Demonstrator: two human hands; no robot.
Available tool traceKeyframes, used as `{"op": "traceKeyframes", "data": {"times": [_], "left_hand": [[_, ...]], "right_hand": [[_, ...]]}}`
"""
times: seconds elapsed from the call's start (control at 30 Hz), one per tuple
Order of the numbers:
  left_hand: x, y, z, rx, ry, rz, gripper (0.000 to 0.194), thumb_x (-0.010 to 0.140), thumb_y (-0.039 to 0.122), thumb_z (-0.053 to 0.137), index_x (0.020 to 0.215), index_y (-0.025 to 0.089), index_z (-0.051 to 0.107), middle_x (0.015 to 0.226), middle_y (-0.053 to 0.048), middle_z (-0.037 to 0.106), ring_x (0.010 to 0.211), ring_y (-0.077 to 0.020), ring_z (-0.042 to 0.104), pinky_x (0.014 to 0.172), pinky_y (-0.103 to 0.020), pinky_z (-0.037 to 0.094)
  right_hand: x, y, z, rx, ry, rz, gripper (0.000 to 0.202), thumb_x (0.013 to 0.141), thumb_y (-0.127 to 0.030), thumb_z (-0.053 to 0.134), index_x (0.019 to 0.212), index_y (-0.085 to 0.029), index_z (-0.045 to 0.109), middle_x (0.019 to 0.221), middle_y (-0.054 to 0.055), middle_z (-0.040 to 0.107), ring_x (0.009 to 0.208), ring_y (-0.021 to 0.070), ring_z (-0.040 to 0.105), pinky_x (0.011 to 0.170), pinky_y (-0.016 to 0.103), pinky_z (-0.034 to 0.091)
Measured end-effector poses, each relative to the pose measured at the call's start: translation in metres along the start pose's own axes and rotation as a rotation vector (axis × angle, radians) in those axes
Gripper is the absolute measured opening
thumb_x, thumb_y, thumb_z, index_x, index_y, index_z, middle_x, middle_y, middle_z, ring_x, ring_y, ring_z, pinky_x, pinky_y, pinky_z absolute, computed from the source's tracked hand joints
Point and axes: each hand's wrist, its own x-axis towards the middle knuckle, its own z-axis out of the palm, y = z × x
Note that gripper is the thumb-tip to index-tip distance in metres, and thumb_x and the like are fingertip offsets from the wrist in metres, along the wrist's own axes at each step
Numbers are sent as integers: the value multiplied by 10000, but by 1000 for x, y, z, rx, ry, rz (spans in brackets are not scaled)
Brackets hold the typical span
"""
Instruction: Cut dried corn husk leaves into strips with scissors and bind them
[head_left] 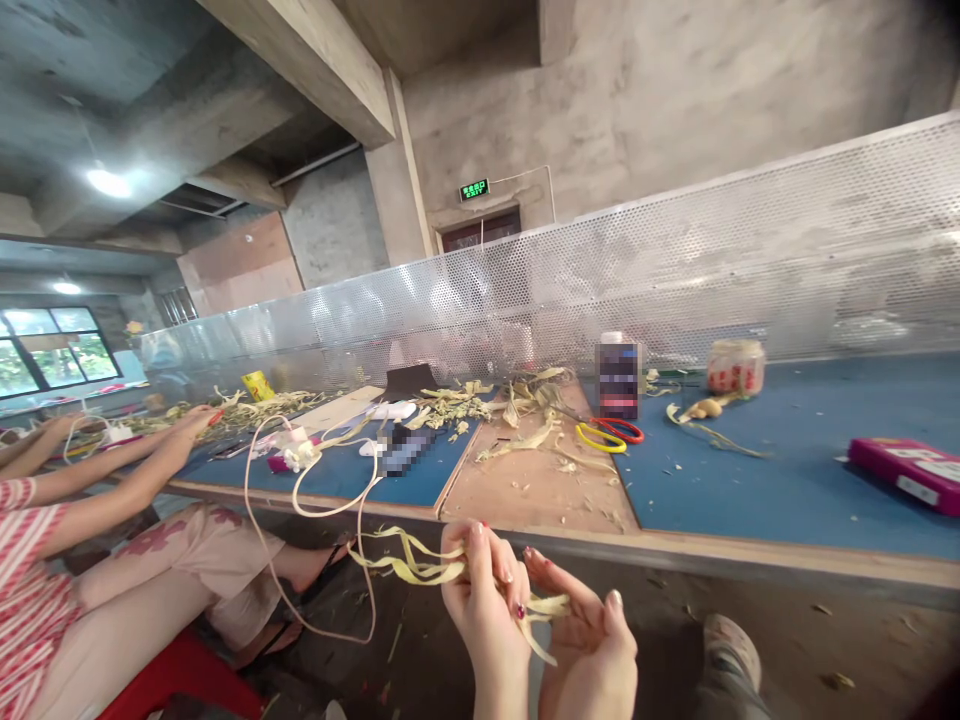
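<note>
My left hand (487,590), in front of the table edge, is closed around several long, pale yellow-green plant strips (420,572). Their wavy ends trail out to the left, and shorter ends stick out to the right of the fist. Close beside it, my right hand (589,645) is curled with its palm turned inward, and its fingers lie around those shorter ends. How firmly it grips them is hard to see. Beyond my hands, loose dried strips (536,435) are scattered over a bare wooden board (517,490) on the table.
Scissors with yellow and red handles (611,435) lie by a blurred-out bottle (618,375). To the right are a jar (736,367) and a magenta box (907,472). White cables (300,500) hang off the table at left, near a seated co-worker (112,560). A perforated metal screen (675,270) stands behind.
</note>
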Motion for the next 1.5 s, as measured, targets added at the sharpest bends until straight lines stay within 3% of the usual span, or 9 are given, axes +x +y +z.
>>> {"op": "traceKeyframes", "data": {"times": [0.2,0.37,0.43,0.53,0.6,0.7,1.0,1.23,1.5], "left_hand": [[-4,-2,4,-5,83,56,270,835,339,572,659,196,427,427,101,379,253,-17,275,286,-141,236],[1,-1,3,14,158,94,234,830,343,581,697,208,444,420,111,343,260,-26,246,271,-144,198],[6,2,2,48,168,110,239,824,343,591,695,204,445,426,109,347,274,-27,254,279,-144,196],[16,10,0,78,211,156,242,820,345,596,696,198,448,432,111,341,287,-24,250,293,-147,198],[21,15,-1,81,248,191,252,812,345,604,688,193,446,433,112,335,290,-21,239,297,-149,193],[26,19,-2,80,267,218,258,803,347,611,678,191,447,431,113,330,288,-22,233,296,-156,184],[32,14,-4,98,248,127,280,759,380,648,674,179,472,456,110,317,334,-21,246,315,-150,194],[44,12,-17,47,196,-224,319,672,409,715,673,149,530,583,53,471,543,-82,494,603,-279,508],[52,21,-19,-65,100,-270,348,715,358,692,607,165,423,483,111,262,390,-25,221,391,-173,273]], "right_hand": [[-21,-5,16,-87,43,-2,463,836,-487,482,727,-115,734,839,132,742,827,268,693,781,383,527],[-18,-6,14,-245,-31,-120,446,843,-490,493,693,-129,710,771,104,729,739,218,679,715,321,527],[-11,-11,9,-388,-158,-267,371,838,-451,521,754,-147,717,814,94,718,765,210,665,701,302,527],[2,-23,3,-637,-566,-488,270,829,-311,565,1036,-205,701,975,95,694,898,227,643,768,320,528],[8,-30,1,-743,-762,-520,396,813,-236,588,1209,-253,603,1046,88,677,942,226,637,815,332,522],[10,-32,2,-787,-868,-479,448,805,-217,603,1247,-278,565,1063,84,666,944,216,640,832,312,514],[8,-16,3,-810,-761,-547,291,863,-218,519,1107,-254,674,751,32,651,585,127,599,560,206,516],[17,-2,-5,-791,-552,-784,343,821,-158,555,1131,-267,655,820,58,683,719,148,655,667,231,543],[15,6,-11,-724,-531,-746,328,783,-183,617,1093,-275,671,859,69,713,783,176,674,729,273,549]]}}
